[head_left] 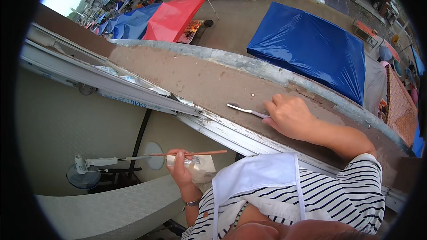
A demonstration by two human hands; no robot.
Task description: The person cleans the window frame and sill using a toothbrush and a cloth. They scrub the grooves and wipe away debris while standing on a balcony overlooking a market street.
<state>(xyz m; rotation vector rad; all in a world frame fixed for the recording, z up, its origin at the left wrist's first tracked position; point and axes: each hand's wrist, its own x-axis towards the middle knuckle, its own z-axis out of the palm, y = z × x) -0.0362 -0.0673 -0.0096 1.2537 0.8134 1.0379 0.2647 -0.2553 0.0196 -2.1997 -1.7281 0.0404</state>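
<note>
Over the brown outer ledge [200,78], my right hand [291,118] is closed round the handle of a toothbrush [242,109]. The brush's dark bristles lie close to the ledge; whether they touch it I cannot tell. On the inner side of the window, my left hand [180,171] is closed on a thin reddish-brown stick [211,152], which looks like a chopstick and lies roughly level. The same hand holds a pale, semi-clear packet [201,167] below the stick. What fills the packet cannot be made out.
A white sliding-window track [222,131] runs between my hands, its paint flaking. The ledge ends at a grey raised rim [222,57], with the street far below. Blue [311,49] and red canopies [173,18] stand there. Indoors, a white fan-like device [84,173] is at the left.
</note>
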